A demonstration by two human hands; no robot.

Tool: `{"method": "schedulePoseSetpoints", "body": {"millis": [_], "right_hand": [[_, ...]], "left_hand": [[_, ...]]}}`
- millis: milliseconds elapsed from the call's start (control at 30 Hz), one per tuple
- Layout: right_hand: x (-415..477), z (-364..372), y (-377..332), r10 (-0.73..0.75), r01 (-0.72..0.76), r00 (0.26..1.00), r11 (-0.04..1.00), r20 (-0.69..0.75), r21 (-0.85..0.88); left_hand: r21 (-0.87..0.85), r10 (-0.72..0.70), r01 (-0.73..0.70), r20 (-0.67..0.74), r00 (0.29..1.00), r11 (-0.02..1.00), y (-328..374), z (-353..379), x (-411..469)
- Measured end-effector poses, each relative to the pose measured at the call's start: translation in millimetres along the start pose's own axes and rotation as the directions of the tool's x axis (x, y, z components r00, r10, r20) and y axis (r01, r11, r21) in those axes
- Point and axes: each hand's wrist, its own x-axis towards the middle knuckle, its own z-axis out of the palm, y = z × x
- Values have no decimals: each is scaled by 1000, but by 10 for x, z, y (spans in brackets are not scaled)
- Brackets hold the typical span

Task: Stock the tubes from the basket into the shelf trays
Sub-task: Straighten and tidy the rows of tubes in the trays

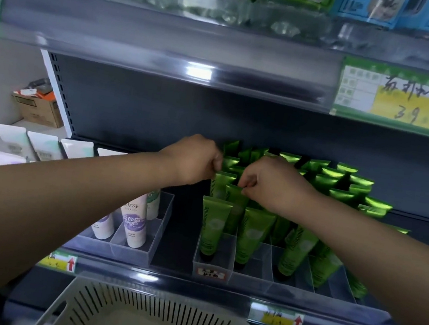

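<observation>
The left hand (194,159) pinches the crimped top of an upright green tube (221,187) in the left lane of the clear tray (212,267). Just right of it, the right hand (273,186) pinches the crimp of the neighbouring tube (234,201). Both tubes stand cap down, long axis vertical, right beneath the fingers, so seating them likely needs a straight downward push. The basket (135,302) lies near, below the shelf.

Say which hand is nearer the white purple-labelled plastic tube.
Left. The left hand sits up and right of the white purple-labelled tube; the right hand is farther right, at the green tubes.
</observation>
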Motion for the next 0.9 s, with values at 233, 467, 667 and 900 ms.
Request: {"method": "schedulePoseSetpoints", "body": {"millis": [233, 467, 667, 900], "right_hand": [[-1, 50, -20, -10, 11, 999, 1000, -47, 13], [28, 77, -72, -17, 20, 998, 999, -56, 41], [46, 97, -123, -24, 28, 999, 997, -47, 79], [61, 130, -152, -55, 60, 997, 993, -49, 99]], "left_hand": [[-52, -6, 4, -40, 999, 999, -9, 19, -1], [-41, -9, 6, -59, 998, 999, -24, 25, -4], [-26, -13, 11, -68, 998, 1000, -17, 40, 9], [-18, -17, 16, -64, 998, 1000, -14, 41, 1]]}}
